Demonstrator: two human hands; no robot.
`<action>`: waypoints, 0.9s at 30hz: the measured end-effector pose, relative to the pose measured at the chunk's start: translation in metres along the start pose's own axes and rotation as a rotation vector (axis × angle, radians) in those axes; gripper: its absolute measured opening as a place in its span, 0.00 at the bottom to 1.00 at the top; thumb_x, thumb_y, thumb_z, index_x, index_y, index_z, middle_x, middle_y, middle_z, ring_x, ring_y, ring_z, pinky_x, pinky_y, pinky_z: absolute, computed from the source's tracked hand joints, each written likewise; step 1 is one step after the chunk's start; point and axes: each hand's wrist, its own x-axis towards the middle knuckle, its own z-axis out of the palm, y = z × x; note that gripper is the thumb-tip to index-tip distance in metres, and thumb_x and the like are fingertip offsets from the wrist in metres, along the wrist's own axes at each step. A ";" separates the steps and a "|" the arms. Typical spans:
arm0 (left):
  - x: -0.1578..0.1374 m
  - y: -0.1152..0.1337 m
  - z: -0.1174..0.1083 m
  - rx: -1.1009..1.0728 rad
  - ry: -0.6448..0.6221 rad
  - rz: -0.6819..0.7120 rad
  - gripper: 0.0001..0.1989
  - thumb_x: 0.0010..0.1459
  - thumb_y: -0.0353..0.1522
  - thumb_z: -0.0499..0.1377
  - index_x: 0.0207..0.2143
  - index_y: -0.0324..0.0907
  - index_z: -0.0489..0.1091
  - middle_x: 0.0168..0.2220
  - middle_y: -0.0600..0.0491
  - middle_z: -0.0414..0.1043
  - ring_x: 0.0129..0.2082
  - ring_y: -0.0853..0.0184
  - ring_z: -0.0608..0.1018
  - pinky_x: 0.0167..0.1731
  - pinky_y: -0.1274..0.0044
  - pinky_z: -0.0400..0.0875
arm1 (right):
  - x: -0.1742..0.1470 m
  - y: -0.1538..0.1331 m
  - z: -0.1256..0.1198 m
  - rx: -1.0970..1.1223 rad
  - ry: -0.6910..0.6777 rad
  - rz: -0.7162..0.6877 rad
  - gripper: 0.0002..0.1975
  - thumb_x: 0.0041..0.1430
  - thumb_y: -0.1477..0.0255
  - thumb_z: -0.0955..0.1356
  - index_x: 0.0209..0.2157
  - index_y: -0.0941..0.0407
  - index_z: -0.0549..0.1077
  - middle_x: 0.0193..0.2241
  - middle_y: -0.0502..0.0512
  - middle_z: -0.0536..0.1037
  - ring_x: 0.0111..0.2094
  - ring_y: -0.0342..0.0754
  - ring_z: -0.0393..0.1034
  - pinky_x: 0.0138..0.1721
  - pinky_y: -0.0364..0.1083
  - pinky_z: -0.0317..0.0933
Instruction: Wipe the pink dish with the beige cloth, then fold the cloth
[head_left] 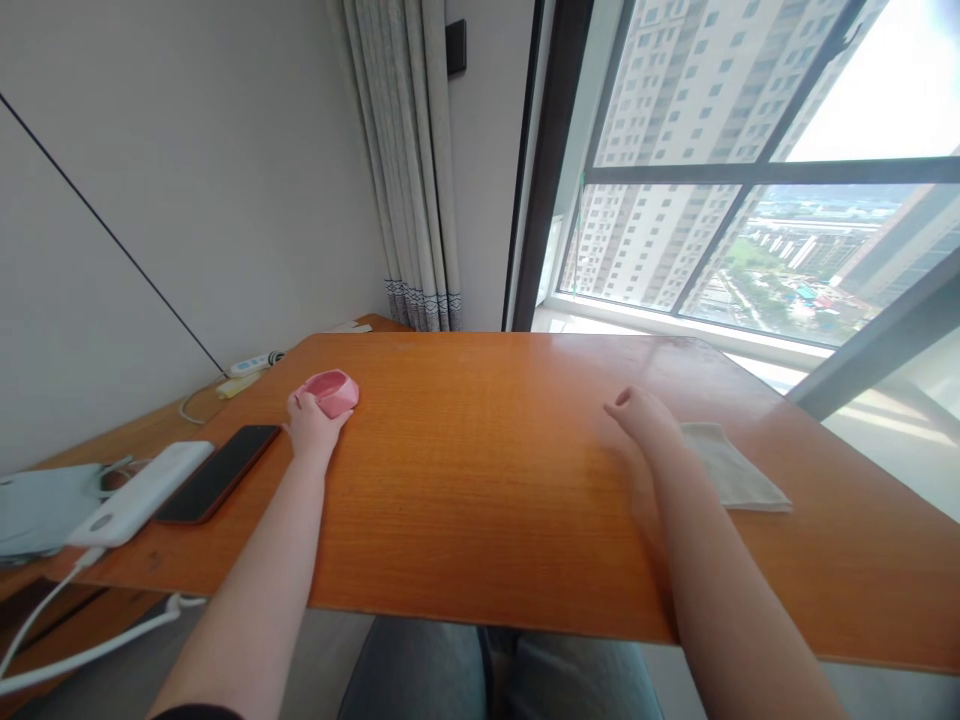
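The left hand (pixel 311 430) grips a pink bowl (pixel 341 400) at the far left part of the worktop (pixel 480 470), its fingers on the left side of the rim and its thumb on the near right side. The bowl's mouth faces up; whether its base touches the wood is hard to tell.

The right hand (pixel 641 412) is well apart from it, over the right part of the worktop, with its fingers curled in and the fingertips pressed together; nothing shows between them. Just beside that wrist a folded pale cloth (pixel 739 475) lies flat, partly hidden by the forearm.

Near the left forearm, a dark phone (pixel 221 475) lies face up beside a white power bank (pixel 146 490), which has a white plug (pixel 90 557) at its near end. Further left is a pale grey pouch (pixel 45 505), and beyond these, by the wall (pixel 187 150), a white power strip (pixel 251 365).

A grey curtain (pixel 409 150) hangs behind the worktop, left of a large window (pixel 675 175) facing a tall building (pixel 660 90).
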 end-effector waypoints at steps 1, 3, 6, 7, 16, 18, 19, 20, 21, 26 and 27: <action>0.001 -0.001 0.000 0.000 -0.015 -0.002 0.32 0.44 0.42 0.65 0.49 0.39 0.57 0.61 0.35 0.49 0.61 0.48 0.58 0.56 0.52 0.53 | -0.001 0.010 -0.005 -0.042 -0.041 -0.015 0.11 0.51 0.65 0.66 0.34 0.56 0.70 0.30 0.58 0.75 0.33 0.52 0.70 0.33 0.47 0.60; 0.001 -0.003 0.001 0.003 -0.039 -0.004 0.31 0.44 0.42 0.65 0.47 0.40 0.57 0.62 0.35 0.47 0.62 0.48 0.57 0.56 0.51 0.52 | -0.005 0.030 -0.014 -0.095 -0.098 -0.056 0.09 0.49 0.64 0.67 0.30 0.55 0.69 0.29 0.57 0.75 0.33 0.52 0.70 0.33 0.47 0.60; 0.000 -0.004 0.000 -0.003 -0.052 -0.003 0.31 0.44 0.41 0.65 0.48 0.40 0.57 0.62 0.35 0.47 0.61 0.50 0.59 0.56 0.53 0.54 | -0.016 0.055 -0.024 -0.167 -0.168 -0.020 0.09 0.48 0.63 0.68 0.25 0.54 0.68 0.26 0.56 0.74 0.31 0.53 0.70 0.32 0.49 0.61; -0.001 -0.003 -0.001 -0.005 -0.056 -0.003 0.32 0.44 0.41 0.65 0.49 0.40 0.57 0.62 0.35 0.47 0.61 0.50 0.59 0.56 0.53 0.54 | -0.019 0.063 -0.026 -0.188 -0.203 0.005 0.10 0.47 0.63 0.69 0.23 0.54 0.67 0.25 0.56 0.74 0.30 0.53 0.70 0.31 0.49 0.61; -0.042 0.059 -0.032 -0.217 0.101 0.413 0.22 0.56 0.33 0.53 0.55 0.40 0.59 0.63 0.42 0.51 0.64 0.54 0.55 0.62 0.60 0.48 | -0.029 0.068 -0.025 -0.141 -0.400 -0.090 0.12 0.47 0.66 0.67 0.17 0.54 0.63 0.17 0.51 0.69 0.22 0.48 0.66 0.27 0.47 0.57; -0.070 0.080 -0.031 -0.374 -0.169 0.560 0.16 0.57 0.34 0.52 0.48 0.43 0.66 0.52 0.46 0.68 0.56 0.58 0.67 0.59 0.64 0.56 | -0.036 0.045 -0.027 0.084 -0.441 -0.148 0.12 0.49 0.65 0.65 0.18 0.54 0.60 0.15 0.48 0.66 0.20 0.45 0.63 0.26 0.45 0.57; -0.085 0.090 -0.029 -0.449 -0.339 0.589 0.14 0.57 0.35 0.53 0.45 0.44 0.68 0.46 0.48 0.73 0.51 0.59 0.72 0.57 0.64 0.60 | -0.041 0.029 -0.028 0.221 -0.469 -0.163 0.12 0.50 0.65 0.64 0.18 0.54 0.60 0.15 0.47 0.64 0.19 0.44 0.62 0.26 0.44 0.57; -0.101 0.100 -0.025 -0.537 -0.515 0.578 0.14 0.57 0.37 0.54 0.44 0.45 0.69 0.42 0.48 0.75 0.48 0.60 0.75 0.54 0.65 0.64 | -0.048 0.010 -0.026 0.370 -0.504 -0.167 0.11 0.51 0.66 0.63 0.20 0.54 0.61 0.16 0.46 0.64 0.20 0.43 0.62 0.26 0.44 0.58; -0.116 0.109 -0.022 -0.654 -0.680 0.510 0.15 0.57 0.39 0.54 0.45 0.44 0.69 0.41 0.47 0.76 0.46 0.61 0.76 0.52 0.66 0.66 | -0.055 -0.010 -0.022 0.501 -0.545 -0.168 0.10 0.51 0.66 0.64 0.20 0.54 0.61 0.16 0.45 0.63 0.20 0.42 0.61 0.25 0.43 0.58; -0.148 0.133 -0.010 -1.050 -1.097 -0.183 0.27 0.60 0.49 0.49 0.56 0.44 0.57 0.49 0.43 0.73 0.44 0.61 0.78 0.43 0.68 0.73 | -0.094 -0.110 0.020 1.050 -0.803 -0.161 0.12 0.47 0.63 0.68 0.23 0.54 0.62 0.18 0.45 0.64 0.21 0.41 0.60 0.24 0.42 0.58; -0.146 0.131 -0.010 -1.046 -1.019 -0.245 0.27 0.60 0.49 0.49 0.57 0.45 0.57 0.50 0.43 0.72 0.44 0.61 0.78 0.41 0.69 0.73 | -0.100 -0.123 0.029 1.172 -0.829 -0.205 0.14 0.48 0.59 0.67 0.24 0.54 0.62 0.20 0.46 0.66 0.22 0.41 0.62 0.26 0.42 0.59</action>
